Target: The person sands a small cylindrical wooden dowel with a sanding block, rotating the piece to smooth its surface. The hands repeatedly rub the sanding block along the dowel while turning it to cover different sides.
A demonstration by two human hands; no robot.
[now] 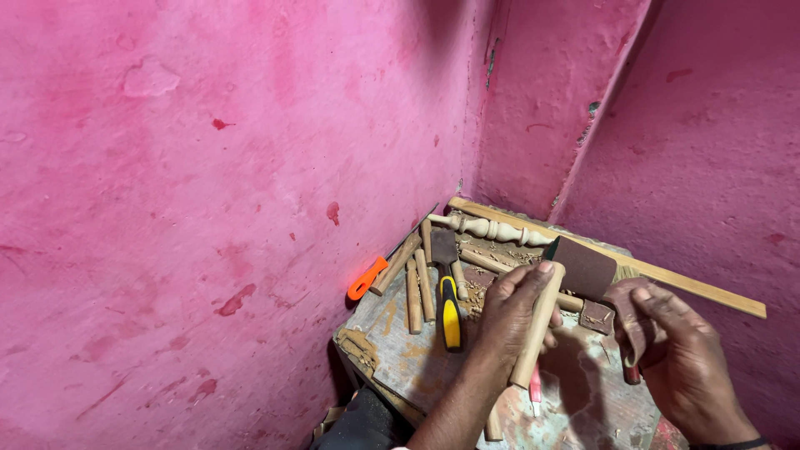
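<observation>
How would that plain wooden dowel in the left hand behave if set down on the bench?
The dowel looks round and smooth, so it would probably roll. Solid wood, so likely stiff and fairly light. The left hand grips it mid-length; wood shavings nearby might stop it.

no packages, no labels, no signs, no screens in view
</observation>
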